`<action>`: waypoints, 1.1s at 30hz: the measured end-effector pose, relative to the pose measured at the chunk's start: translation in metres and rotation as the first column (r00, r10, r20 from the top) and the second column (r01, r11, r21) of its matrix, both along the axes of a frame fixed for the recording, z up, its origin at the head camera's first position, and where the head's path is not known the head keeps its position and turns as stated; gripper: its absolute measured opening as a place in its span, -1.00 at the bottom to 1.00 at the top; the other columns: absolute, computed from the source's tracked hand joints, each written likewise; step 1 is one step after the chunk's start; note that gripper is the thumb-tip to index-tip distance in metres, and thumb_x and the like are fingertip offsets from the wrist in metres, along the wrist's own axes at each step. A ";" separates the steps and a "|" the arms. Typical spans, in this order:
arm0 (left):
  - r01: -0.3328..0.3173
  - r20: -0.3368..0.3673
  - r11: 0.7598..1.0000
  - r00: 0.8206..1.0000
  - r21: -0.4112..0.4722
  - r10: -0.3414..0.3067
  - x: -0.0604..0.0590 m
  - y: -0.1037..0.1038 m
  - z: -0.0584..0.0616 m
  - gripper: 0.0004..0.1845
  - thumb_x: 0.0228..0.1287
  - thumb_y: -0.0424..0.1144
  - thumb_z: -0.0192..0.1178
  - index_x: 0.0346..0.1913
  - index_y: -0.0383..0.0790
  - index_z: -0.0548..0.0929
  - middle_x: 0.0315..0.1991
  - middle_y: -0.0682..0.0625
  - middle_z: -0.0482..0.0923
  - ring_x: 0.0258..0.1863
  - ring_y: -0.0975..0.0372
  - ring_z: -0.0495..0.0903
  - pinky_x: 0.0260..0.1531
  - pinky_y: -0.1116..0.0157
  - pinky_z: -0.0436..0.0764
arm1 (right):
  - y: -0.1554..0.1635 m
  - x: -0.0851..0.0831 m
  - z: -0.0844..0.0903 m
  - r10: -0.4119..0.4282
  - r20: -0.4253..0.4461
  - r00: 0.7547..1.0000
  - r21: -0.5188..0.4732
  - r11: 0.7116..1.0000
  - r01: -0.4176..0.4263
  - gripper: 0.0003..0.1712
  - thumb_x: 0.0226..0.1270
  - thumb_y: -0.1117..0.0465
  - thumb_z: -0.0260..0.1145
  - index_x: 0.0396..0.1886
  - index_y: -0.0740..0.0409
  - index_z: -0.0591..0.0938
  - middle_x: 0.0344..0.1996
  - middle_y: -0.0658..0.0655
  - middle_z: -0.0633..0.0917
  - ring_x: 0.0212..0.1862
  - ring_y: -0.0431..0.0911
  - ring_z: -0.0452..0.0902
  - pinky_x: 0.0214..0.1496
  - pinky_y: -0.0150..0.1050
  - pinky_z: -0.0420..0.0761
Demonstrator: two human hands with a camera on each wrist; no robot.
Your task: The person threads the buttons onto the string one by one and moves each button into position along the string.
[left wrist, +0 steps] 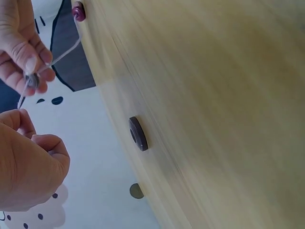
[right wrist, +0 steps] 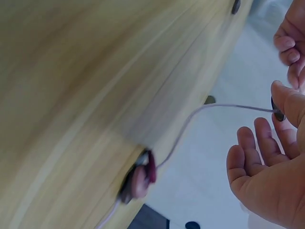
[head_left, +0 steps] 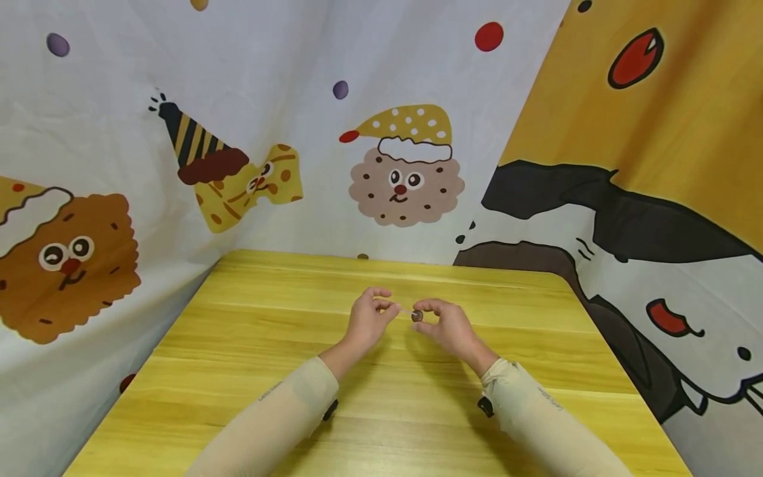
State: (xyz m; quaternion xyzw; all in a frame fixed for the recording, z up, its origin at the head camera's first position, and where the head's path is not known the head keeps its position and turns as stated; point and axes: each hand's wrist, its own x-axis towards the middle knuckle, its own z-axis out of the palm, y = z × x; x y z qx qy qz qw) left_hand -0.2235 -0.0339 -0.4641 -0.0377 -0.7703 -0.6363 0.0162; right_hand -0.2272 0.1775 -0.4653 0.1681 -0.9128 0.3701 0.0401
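Observation:
A small brown button (head_left: 417, 317) is pinched between the thumb and forefinger of my right hand (head_left: 450, 326), its other fingers spread loosely in the right wrist view. Just to its left, my left hand (head_left: 366, 321) pinches a pale cord (left wrist: 22, 99) that comes out of the button. From the button's other side the cord (right wrist: 228, 105) curves down to a cluster of red, pink and dark buttons (right wrist: 139, 181) on the tabletop. Both hands are raised over the table, fingertips a short gap apart.
A dark flat button (left wrist: 138, 133) lies on the wooden table (head_left: 250, 397) near its far edge in the left wrist view. Behind the table hangs a white curtain (head_left: 298, 40) with cartoon prints, its right part yellow.

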 end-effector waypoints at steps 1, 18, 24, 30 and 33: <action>0.000 -0.001 1.000 1.000 0.003 0.000 0.000 -0.001 0.000 -0.67 0.47 -0.21 0.41 0.17 -0.20 0.60 -0.11 -0.12 0.82 -0.27 0.21 0.65 -0.36 0.31 0.53 | 0.003 0.000 -0.001 -0.004 0.002 1.000 0.006 1.000 0.004 -0.56 0.40 0.20 0.54 0.24 0.13 0.74 0.16 0.12 0.82 0.33 0.14 0.67 0.42 0.25 0.57; 0.012 -0.016 1.000 1.000 -0.008 -0.012 0.002 -0.007 -0.001 -0.75 0.49 -0.24 0.38 0.12 -0.19 0.64 -0.11 -0.11 0.81 -0.30 0.21 0.62 -0.41 0.36 0.50 | 0.063 -0.005 -0.006 -0.038 0.125 0.991 0.032 0.999 0.035 -0.54 0.42 0.20 0.53 0.27 0.18 0.72 0.09 0.12 0.82 -0.09 0.05 0.83 0.18 0.16 0.72; -0.004 -0.016 1.000 1.000 -0.007 0.004 0.003 -0.012 0.000 -0.74 0.49 -0.24 0.38 0.12 -0.21 0.63 -0.09 -0.13 0.81 -0.29 0.22 0.62 -0.38 0.36 0.51 | 0.076 -0.009 -0.013 -0.037 0.119 0.992 0.070 0.997 0.029 -0.57 0.40 0.19 0.54 0.22 0.17 0.75 0.15 0.13 0.82 0.34 0.20 0.63 0.44 0.27 0.54; -0.050 -0.020 0.999 0.999 0.007 0.050 0.002 -0.019 0.000 -0.72 0.48 -0.24 0.40 0.12 -0.21 0.62 -0.09 -0.12 0.81 -0.30 0.20 0.62 -0.33 0.34 0.53 | 0.083 -0.012 -0.021 -0.024 0.119 0.993 0.127 0.992 0.009 -0.64 0.38 0.19 0.56 0.14 0.14 0.79 0.07 0.13 0.83 0.27 0.16 0.68 0.27 0.11 0.67; -0.077 -0.020 0.997 0.997 0.002 0.077 0.002 -0.022 -0.001 -0.72 0.48 -0.22 0.39 0.13 -0.18 0.62 -0.09 -0.10 0.82 -0.23 0.19 0.66 -0.16 0.29 0.59 | 0.085 -0.013 -0.024 -0.016 0.140 0.990 0.139 0.990 -0.004 -0.63 0.39 0.20 0.55 0.15 0.15 0.78 0.06 0.13 0.83 0.19 0.12 0.72 0.18 0.03 0.71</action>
